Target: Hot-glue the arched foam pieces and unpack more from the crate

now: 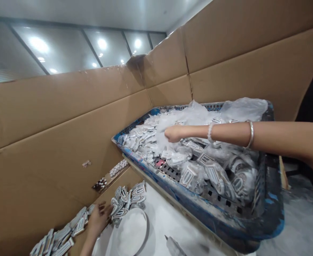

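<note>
Tray (226,227): blue, scuffed and streaked with white, its floor a grid of dark square holes. Badges (132,195): silvery white with dark stripes and outlines, the same pattern repeated on those heaped inside the tray, under clear plastic bags (244,108) with a milky shine. Also noted: plain tan cardboard walls (52,117) with darker creases, a silver bangle (250,134) on a forearm, and a white round dish (131,231).

Glossy clear plastic bags (191,117), matt corrugated cardboard walls (52,106)
</note>
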Motion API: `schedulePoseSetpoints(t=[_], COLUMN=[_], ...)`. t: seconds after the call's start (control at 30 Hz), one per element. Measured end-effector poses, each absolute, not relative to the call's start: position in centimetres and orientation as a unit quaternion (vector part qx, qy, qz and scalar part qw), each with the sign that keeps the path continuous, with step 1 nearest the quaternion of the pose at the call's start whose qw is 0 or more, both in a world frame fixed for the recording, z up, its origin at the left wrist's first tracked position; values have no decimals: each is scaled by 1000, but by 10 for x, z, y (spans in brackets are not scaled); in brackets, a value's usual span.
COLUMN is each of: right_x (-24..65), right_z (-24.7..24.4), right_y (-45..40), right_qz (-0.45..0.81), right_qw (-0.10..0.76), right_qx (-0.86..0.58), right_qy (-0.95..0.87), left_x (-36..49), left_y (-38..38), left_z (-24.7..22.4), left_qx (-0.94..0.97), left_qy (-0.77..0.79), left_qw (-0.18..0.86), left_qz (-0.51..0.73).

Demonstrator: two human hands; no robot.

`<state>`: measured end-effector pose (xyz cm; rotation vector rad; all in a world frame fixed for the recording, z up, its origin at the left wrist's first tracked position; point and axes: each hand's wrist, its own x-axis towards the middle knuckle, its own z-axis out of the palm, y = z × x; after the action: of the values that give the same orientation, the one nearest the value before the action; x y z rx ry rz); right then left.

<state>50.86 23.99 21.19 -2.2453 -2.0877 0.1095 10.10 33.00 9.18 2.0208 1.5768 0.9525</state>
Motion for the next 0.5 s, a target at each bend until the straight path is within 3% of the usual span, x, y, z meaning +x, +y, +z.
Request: schedulePoseSetpoints(t=[0.1, 0.27, 0.33, 0.5], right_x=[508, 516, 519, 517], right_z=[226, 250, 257, 264], right_y=[238, 234, 232, 227], right_qz=[-3, -78, -98, -109], right_qw=[57, 189, 250, 359], right_qx=[-725, -699, -688, -609], right_qy=[-686, -686, -674, -699], left_x=[115, 178, 218, 318], left_y=[328, 310, 301, 293], left_z=[106, 164, 190, 229], left_qx=[736, 758, 784, 772], left_qy=[548, 433, 349, 219], left_qw=[128, -1, 55, 395], left_qz=[375, 489, 511, 448])
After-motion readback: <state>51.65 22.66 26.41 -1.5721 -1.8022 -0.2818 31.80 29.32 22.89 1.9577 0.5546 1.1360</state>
